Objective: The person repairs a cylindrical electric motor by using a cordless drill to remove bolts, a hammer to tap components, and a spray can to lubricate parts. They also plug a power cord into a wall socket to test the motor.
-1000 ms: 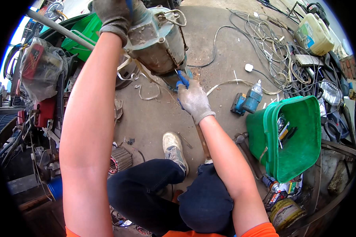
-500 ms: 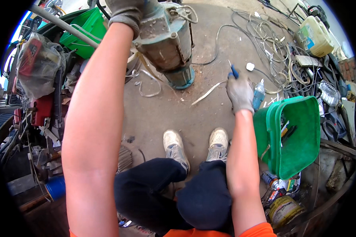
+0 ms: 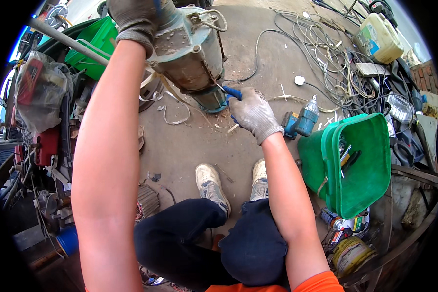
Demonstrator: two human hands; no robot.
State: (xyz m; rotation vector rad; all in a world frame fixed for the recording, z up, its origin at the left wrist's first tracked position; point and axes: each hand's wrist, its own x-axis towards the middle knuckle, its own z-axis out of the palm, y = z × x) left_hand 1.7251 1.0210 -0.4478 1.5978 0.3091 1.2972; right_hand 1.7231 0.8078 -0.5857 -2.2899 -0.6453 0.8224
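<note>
A worn grey-green pump motor [image 3: 190, 53] stands tilted on the concrete floor ahead of my feet. My left hand [image 3: 134, 17], in a grey glove, grips its upper end at the top of the view. In my gloved right hand [image 3: 253, 113] is a blue-handled screwdriver [image 3: 232, 92], whose thin tip touches the lower side of the motor body. Loose white straps [image 3: 173, 109] lie on the floor by the motor's base.
A green plastic crate [image 3: 362, 165] with tools stands at my right, a blue cordless drill [image 3: 299, 122] beside it. Tangled cables [image 3: 326, 53] and a yellowish jug [image 3: 377, 38] lie at the back right. Another green crate [image 3: 95, 41], a metal pipe [image 3: 65, 40] and machine parts crowd the left.
My right hand swung right toward the green crate with the blue-handled tool, then came back left to the motor's lower side. The left hand stayed on the motor's top.
</note>
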